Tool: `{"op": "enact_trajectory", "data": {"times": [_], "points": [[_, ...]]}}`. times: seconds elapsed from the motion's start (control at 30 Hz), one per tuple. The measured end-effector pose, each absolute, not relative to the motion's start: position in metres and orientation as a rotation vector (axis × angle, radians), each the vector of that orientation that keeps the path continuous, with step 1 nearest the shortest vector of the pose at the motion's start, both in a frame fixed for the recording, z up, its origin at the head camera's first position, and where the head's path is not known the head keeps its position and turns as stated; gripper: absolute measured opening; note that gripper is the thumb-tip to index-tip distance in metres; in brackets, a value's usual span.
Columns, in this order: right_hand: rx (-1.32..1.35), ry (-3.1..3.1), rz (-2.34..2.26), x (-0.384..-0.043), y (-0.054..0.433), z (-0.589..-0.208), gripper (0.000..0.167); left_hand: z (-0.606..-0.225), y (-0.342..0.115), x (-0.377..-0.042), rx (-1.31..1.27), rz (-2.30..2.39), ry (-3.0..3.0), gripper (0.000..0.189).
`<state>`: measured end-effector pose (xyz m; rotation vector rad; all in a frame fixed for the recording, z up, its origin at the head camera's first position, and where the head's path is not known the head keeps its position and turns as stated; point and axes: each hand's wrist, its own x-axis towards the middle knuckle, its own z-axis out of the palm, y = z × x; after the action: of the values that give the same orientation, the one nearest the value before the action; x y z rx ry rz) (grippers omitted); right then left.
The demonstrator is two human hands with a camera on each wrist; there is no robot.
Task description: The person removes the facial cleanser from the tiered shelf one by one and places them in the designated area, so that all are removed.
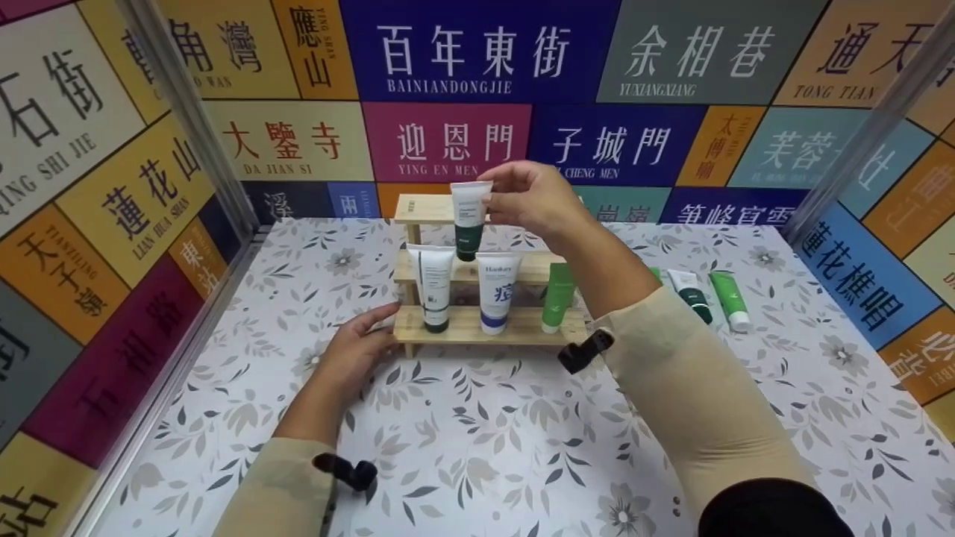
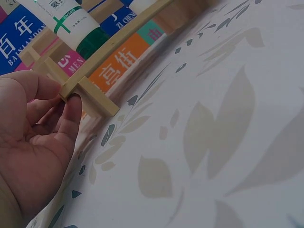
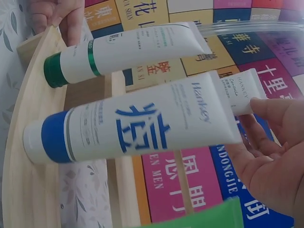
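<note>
A three-tier wooden display rack stands on the table. My left hand pinches the left end of its lowest tier, thumb and fingers on the wood in the left wrist view. Between the thumb and fingers of my right hand is the top of a small white tube with a dark green cap, upright at the middle tier; whether its cap touches the wood I cannot tell. On the lowest tier stand a white tube with a green cap, a white-and-blue tube and a green tube.
Right of the rack, a white-and-dark-green tube and a green tube lie on the flower-patterned tablecloth. Part of another green item shows behind my right forearm. Panels with large characters wall the back and sides.
</note>
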<state>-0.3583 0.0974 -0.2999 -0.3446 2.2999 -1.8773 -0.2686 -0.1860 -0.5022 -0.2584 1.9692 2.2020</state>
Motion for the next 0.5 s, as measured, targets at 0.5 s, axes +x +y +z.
{"op": "enact_trajectory", "data": {"times": [0.5], "points": [[-0.401,2.321,-2.28,-0.333,0.181,-0.305,0.028,-0.502,-0.188,-0.269,-0.293,2.163,1.974,0.056]]}}
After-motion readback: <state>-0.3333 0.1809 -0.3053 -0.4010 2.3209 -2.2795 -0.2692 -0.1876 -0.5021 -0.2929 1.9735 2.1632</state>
